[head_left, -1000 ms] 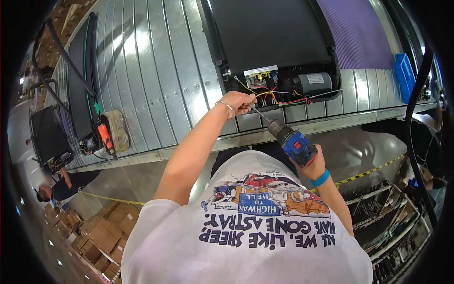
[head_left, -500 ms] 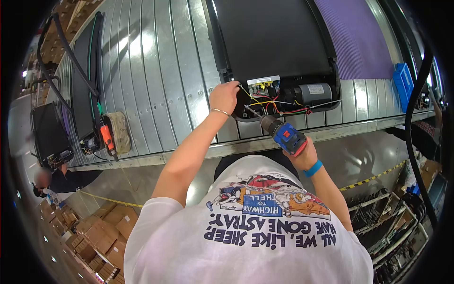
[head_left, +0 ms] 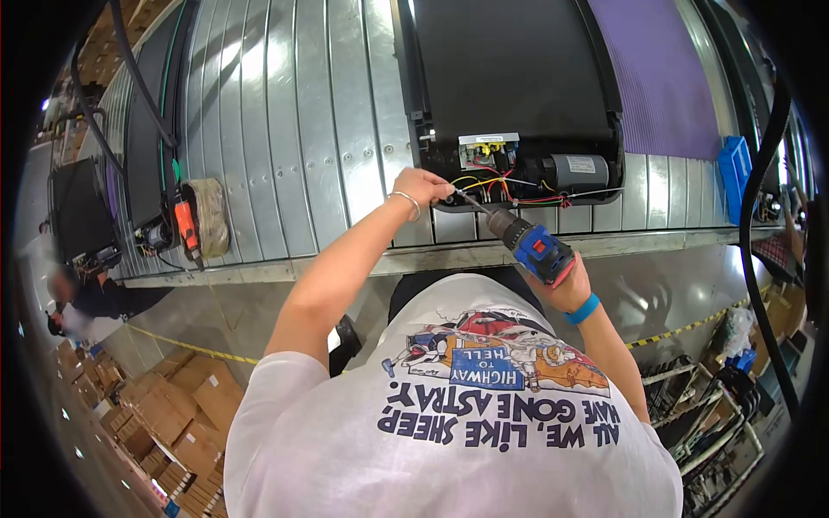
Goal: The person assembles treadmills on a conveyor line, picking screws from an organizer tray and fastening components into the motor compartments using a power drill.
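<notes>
Your left arm (head_left: 337,281) stretches forward, its elbow (head_left: 304,319) slightly bent, and your left hand (head_left: 421,184) angles inward, thumb and fingers drawn together in a pinch. Your right forearm (head_left: 617,358) slants inward, nearer your torso (head_left: 449,470), and your right hand (head_left: 572,292) is curled in a grip below and right of the left

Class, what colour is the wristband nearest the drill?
The wristband is blue, showing best in the head view.

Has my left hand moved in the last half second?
Yes. Judged against the circuit board, your left hand has moved down the view, from level with the board to near the drill bit's tip.
</notes>
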`<state>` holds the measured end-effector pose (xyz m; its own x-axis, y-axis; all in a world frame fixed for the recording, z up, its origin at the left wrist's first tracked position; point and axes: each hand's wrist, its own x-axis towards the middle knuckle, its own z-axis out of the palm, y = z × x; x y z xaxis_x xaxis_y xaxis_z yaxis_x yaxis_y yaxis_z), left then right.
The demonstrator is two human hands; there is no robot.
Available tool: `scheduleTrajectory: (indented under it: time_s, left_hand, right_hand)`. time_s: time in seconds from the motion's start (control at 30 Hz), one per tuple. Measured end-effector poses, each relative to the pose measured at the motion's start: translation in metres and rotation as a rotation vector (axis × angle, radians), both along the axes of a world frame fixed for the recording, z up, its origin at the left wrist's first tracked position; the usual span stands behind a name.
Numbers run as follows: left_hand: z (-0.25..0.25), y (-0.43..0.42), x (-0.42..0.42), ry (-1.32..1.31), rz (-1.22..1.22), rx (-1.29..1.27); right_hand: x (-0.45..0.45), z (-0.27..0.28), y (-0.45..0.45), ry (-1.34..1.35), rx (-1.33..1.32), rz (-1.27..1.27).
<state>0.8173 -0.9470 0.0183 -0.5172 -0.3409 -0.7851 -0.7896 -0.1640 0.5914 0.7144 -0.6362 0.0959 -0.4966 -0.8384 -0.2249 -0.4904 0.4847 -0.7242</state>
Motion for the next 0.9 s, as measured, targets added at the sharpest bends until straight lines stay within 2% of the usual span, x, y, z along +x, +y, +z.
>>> scheduleTrajectory:
  time_s: [0.07, 0.17, 0.27, 0.43, 0.53, 0.67, 0.77, 0.87, 0.9]
  left_hand:
    - [-0.009, 0.007, 0.012, 0.043, 0.278, 0.412]
    - [-0.028, 0.021, 0.019, 0.11, 0.519, 0.701]
    - [-0.023, 0.032, 0.018, 0.134, 0.574, 0.704]
    - [-0.01, 0.045, 0.015, 0.137, 0.601, 0.624]
    - [0.001, 0.054, 0.015, 0.101, 0.535, 0.432]
    - [-0.005, 0.068, 0.015, 0.184, 0.439, 0.19]
    - [-0.001, 0.078, 0.013, 0.267, 0.234, -0.179]
    - [-0.003, 0.087, 0.013, 0.311, 0.226, -0.255]
    - [-0.006, 0.09, 0.014, 0.308, 0.288, -0.152]
  right_hand:
    - [-0.003, -0.002, 0.003, -0.013, -0.01, 0.019]
    - [-0.01, 0.02, -0.003, -0.084, 0.005, 0.054]
    - [-0.016, 0.029, -0.002, -0.091, 0.027, 0.08]
    - [-0.02, 0.036, -0.003, -0.008, 0.11, 0.139]
    - [-0.02, 0.059, -0.013, 0.039, 0.126, 0.11]
    - [-0.027, 0.059, -0.017, -0.099, 0.254, 0.144]
    - [-0.027, 0.061, -0.02, -0.085, 0.331, 0.16]
    - [-0.026, 0.058, -0.019, -0.028, 0.349, 0.156]
    - [-0.023, 0.053, -0.016, 0.013, 0.347, 0.145]
